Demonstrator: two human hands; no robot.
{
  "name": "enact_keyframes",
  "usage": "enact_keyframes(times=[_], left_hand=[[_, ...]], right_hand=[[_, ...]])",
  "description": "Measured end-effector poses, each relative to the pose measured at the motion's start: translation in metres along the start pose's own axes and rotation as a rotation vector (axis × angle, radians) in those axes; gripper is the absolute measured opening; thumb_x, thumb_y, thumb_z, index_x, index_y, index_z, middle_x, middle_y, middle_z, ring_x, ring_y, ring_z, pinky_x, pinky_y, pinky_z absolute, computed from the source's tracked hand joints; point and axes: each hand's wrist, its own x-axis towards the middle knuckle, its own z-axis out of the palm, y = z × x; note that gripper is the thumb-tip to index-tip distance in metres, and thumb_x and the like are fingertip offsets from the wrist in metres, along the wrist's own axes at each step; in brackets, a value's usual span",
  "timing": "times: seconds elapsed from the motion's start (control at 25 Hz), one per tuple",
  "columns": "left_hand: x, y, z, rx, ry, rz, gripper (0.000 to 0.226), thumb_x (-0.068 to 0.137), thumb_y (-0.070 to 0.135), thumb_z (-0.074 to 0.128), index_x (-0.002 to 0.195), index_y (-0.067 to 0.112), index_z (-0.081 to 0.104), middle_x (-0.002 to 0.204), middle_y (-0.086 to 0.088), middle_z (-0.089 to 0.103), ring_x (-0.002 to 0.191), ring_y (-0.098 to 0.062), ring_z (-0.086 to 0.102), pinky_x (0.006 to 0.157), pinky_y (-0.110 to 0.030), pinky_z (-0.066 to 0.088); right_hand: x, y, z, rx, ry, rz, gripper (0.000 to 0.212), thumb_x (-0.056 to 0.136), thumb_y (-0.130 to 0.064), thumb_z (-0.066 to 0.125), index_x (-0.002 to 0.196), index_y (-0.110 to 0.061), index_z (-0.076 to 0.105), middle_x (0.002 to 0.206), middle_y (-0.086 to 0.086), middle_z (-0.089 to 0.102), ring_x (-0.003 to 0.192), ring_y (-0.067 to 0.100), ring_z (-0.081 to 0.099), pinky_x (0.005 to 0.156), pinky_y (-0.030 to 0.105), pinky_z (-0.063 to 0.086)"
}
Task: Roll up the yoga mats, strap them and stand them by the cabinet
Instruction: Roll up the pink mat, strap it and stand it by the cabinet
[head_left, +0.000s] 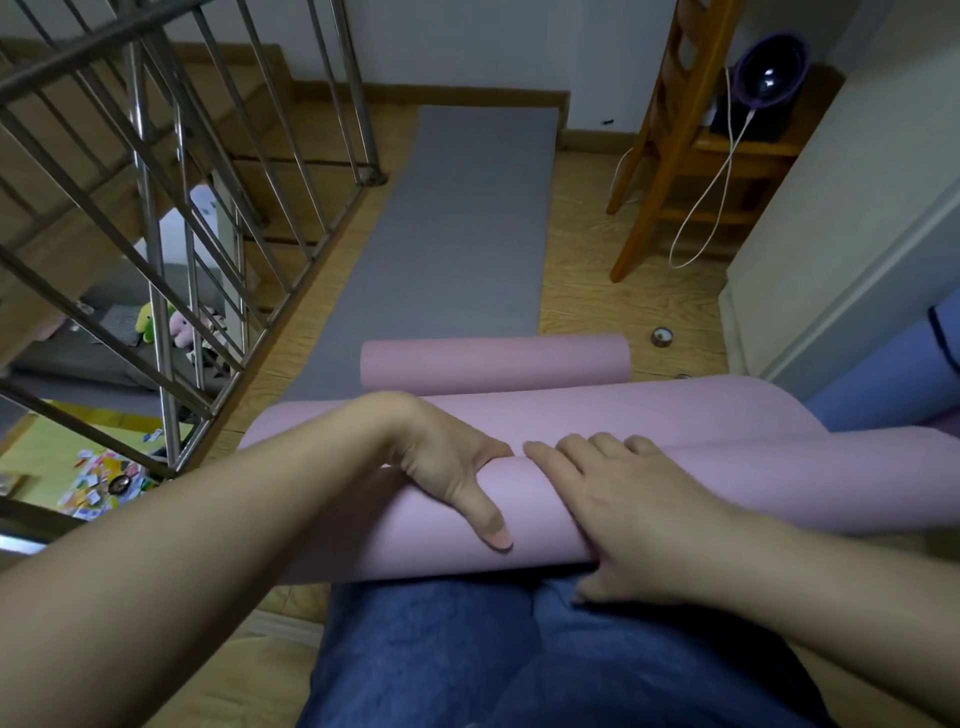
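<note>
Head view. The main risk is a crooked roll. Both hands sit close together near the middle of the pink mat (519, 519), so its two ends turn unguided. If one side winds tighter, the roll will likely cone out and a strap will not hold it square.

The second risk is loosening. The foam looks springy, and the turns will probably open again if either hand lifts before the strap goes on.

Third, the far end of the pink sheet has curled into its own small roll (493, 364). I cannot tell whether that is the same mat or another. If it is the same, the two rolls would meet and trap a bulge.

Last, the mat's left end lies close to the railing (158, 291) over the stairwell and could catch on the bars.

The left hand (447, 467) grips the roll, with its fingers hooked over the far side and the thumb stretched down the near face. The right hand (613, 499) is beside it, nearly touching, and presses flat, straight fingers across the top.

The pink mat is pale, matte and smooth. It is partly rolled into a thick tube across the person's lap (441, 649), and the rest lies flat on the floor (597, 291).

Beyond it a grey mat (457, 234) lies unrolled. A blue roll (883, 384) lies at the right.
</note>
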Motion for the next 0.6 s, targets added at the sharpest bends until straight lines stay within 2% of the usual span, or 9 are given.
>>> enact_keyframes(times=[0.08,0.12,0.24,0.32,0.36,0.44,0.52,0.6], left_hand=[[0.002,-0.002,-0.010,0.011,-0.048,-0.023,0.064,0.076,0.049,0.074,0.129,0.031,0.042,0.122,0.009,0.059,0.112,-0.014,0.058,0.102,-0.035,0.044],[0.003,-0.003,-0.011,0.056,0.000,-0.025,0.072,0.075,0.054,0.073,0.134,0.032,0.038,0.127,0.008,0.055,0.116,-0.015,0.054,0.104,-0.037,0.042],[-0.001,-0.003,0.011,0.256,0.379,0.018,0.097,0.070,0.062,0.070,0.147,0.029,0.022,0.136,0.002,0.041,0.125,-0.021,0.042,0.105,-0.037,0.036],[-0.003,0.000,0.039,0.493,0.636,0.053,0.102,0.071,0.060,0.069,0.149,0.024,0.014,0.136,-0.002,0.039,0.121,-0.024,0.043,0.099,-0.036,0.038],[-0.003,0.001,0.051,0.593,0.711,0.040,0.103,0.071,0.059,0.068,0.148,0.022,0.012,0.136,-0.003,0.039,0.119,-0.025,0.044,0.097,-0.036,0.039],[0.003,-0.001,0.058,0.659,0.796,0.010,0.102,0.070,0.057,0.068,0.147,0.021,0.013,0.135,-0.004,0.040,0.117,-0.026,0.046,0.095,-0.037,0.040],[0.006,-0.005,0.054,0.616,0.831,0.015,0.099,0.069,0.056,0.069,0.146,0.019,0.018,0.132,-0.004,0.042,0.115,-0.026,0.047,0.093,-0.038,0.041],[0.007,-0.006,0.051,0.586,0.815,0.032,0.097,0.069,0.054,0.070,0.144,0.019,0.021,0.131,-0.005,0.043,0.114,-0.026,0.048,0.092,-0.038,0.042]], right_hand=[[0.005,-0.005,0.006,-0.013,0.066,0.041,0.099,0.069,-0.057,0.070,0.144,-0.025,0.014,0.128,0.001,0.040,0.115,0.025,0.042,0.094,0.043,0.038],[0.008,-0.002,0.005,0.025,0.073,0.057,0.095,0.067,-0.058,0.070,0.141,-0.027,0.018,0.126,0.000,0.043,0.113,0.025,0.044,0.092,0.042,0.039],[0.023,0.015,-0.002,0.182,-0.018,0.044,0.094,0.062,-0.058,0.074,0.138,-0.028,0.027,0.121,-0.001,0.050,0.109,0.023,0.050,0.087,0.038,0.044],[0.034,0.024,-0.012,0.243,-0.113,0.030,0.097,0.058,-0.058,0.079,0.136,-0.026,0.031,0.121,0.000,0.056,0.106,0.023,0.054,0.085,0.035,0.047],[0.038,0.024,-0.014,0.238,-0.139,0.026,0.098,0.057,-0.058,0.080,0.136,-0.025,0.032,0.122,0.001,0.057,0.107,0.023,0.055,0.086,0.035,0.047],[0.037,0.018,-0.013,0.145,-0.104,0.073,0.103,0.059,-0.059,0.079,0.140,-0.022,0.027,0.128,0.004,0.053,0.114,0.025,0.051,0.094,0.039,0.043],[0.028,0.005,-0.004,-0.023,0.003,0.112,0.111,0.065,-0.058,0.074,0.147,-0.017,0.012,0.135,0.006,0.044,0.123,0.028,0.042,0.104,0.047,0.033],[0.019,-0.003,0.007,-0.080,0.108,0.100,0.105,0.070,-0.056,0.070,0.148,-0.017,0.011,0.134,0.006,0.042,0.121,0.028,0.041,0.105,0.046,0.031]])
